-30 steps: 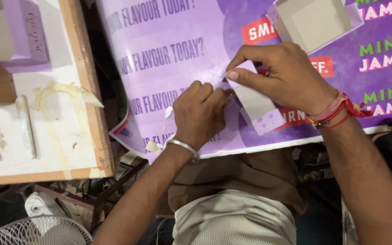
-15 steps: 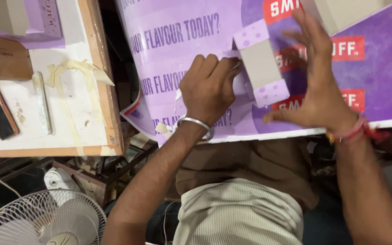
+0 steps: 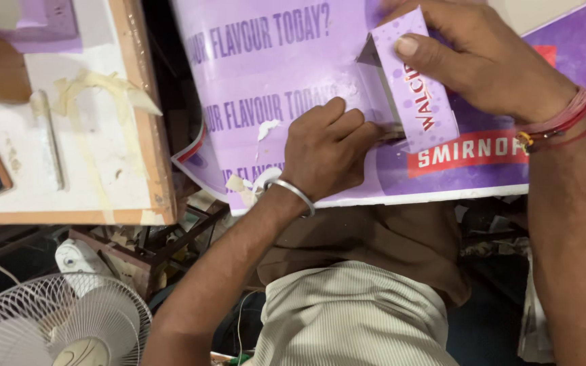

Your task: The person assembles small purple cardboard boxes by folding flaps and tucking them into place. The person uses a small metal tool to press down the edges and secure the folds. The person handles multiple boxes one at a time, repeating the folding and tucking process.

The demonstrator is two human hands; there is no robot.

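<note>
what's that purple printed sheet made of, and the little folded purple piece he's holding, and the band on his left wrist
Purple printed sheet: looks like a printed film with a slight sheen on a white board, whose pale edge shows along the front. Folded purple piece: seemingly thin card, holding crisp creases in the right hand. Wrist band by the left hand: shiny silver, probably metal.

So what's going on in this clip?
A person works on a purple printed sheet laid across a board. The right hand holds up a small purple folded card piece, thumb on its face. The left hand, fingers curled, presses at the piece's base on the sheet. A white table and a fan are at the left.
</note>
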